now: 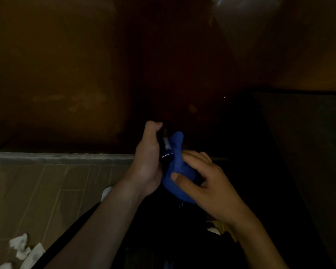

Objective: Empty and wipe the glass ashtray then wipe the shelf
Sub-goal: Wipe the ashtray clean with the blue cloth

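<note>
The scene is very dim. My left hand (pixel 147 152) is closed around the glass ashtray (pixel 166 147), which stands on edge in the middle of the head view, so only its dark glinting rim shows. My right hand (pixel 200 175) grips a bunched blue cloth (pixel 177 158) and presses it against the ashtray's open side. Part of the cloth pokes up above the ashtray. The dark shelf (pixel 299 133) runs along the right, close beside my right hand.
A brown wall (pixel 66 74) fills the upper half above a pale skirting strip (pixel 62 156). Grey tiled floor (pixel 47 191) lies lower left, with crumpled white paper scraps (pixel 21 247) near the corner. A white shoe tip (pixel 106 192) shows beside my left forearm.
</note>
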Available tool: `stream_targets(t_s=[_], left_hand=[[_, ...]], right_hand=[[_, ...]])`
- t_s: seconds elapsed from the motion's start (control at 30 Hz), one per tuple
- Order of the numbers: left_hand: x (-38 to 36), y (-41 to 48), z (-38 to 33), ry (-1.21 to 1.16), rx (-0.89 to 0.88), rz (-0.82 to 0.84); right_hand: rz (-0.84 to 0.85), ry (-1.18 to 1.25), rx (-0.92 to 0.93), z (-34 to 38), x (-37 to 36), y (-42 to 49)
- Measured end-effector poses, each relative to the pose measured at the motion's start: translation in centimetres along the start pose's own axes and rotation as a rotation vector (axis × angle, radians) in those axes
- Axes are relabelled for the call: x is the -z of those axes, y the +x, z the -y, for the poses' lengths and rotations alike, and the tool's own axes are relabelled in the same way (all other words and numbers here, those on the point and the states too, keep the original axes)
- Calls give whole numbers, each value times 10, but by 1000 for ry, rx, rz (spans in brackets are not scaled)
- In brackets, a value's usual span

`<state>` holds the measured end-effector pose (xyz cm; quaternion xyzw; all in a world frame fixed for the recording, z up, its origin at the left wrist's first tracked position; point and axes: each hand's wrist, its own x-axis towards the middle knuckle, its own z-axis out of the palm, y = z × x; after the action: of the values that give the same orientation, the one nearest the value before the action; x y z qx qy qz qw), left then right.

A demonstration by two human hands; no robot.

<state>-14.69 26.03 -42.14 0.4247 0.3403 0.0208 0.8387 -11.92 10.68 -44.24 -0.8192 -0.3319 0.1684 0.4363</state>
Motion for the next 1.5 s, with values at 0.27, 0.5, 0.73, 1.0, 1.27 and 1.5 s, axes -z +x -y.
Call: stream_targets(t_s=[0.27, 0.5, 0.73, 1.0, 1.27, 1.5], left_hand=[[0, 7, -3, -26, -4, -56], [3, 8, -3, -20, 16, -82], [4, 8, 0, 1, 83, -74], [10, 11, -1, -35, 151, -42], [13, 13, -4, -122, 179, -14], [18, 14, -6, -148, 164, 176]], right_hand=[[-58, 105, 34, -10, 15, -3], [-89, 9, 102, -8, 10, 4], [-7, 223, -82, 0, 1, 7], [-44, 622, -333, 7, 10, 10], [-174, 639, -381, 2, 25, 11], [-456, 628, -462, -7, 40, 13]])
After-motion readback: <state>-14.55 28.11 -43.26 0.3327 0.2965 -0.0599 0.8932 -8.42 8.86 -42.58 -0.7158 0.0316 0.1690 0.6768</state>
